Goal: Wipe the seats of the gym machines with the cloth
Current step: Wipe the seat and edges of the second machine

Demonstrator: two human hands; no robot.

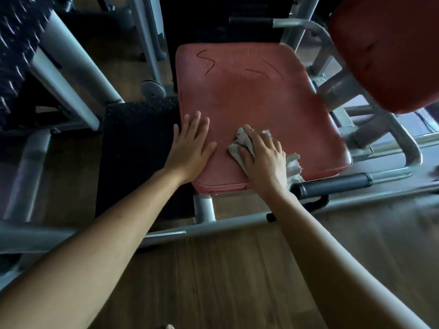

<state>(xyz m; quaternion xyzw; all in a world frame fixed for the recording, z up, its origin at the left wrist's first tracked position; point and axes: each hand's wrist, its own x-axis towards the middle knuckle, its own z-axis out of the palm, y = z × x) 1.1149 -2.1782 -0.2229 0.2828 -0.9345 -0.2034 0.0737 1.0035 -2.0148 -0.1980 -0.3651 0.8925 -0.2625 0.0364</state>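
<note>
The right hand grips the cloth on the near end of the red seat. The left hand lies flat beside it. Most of the seat lies farther away.

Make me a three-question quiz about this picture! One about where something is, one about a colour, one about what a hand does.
1. Where is the cloth?
A. in a bucket
B. on the seat, under the right hand
C. on a shelf

2. What colour is the seat?
A. blue
B. green
C. red

3. What is the left hand doing?
A. lying flat on the seat, fingers straight
B. making a fist
C. holding a bottle

Answers:
1 B: the right hand holds the bunched cloth against the seat.
2 C: the padding is a faded red.
3 A: its palm rests beside the cloth, holding nothing.
</note>
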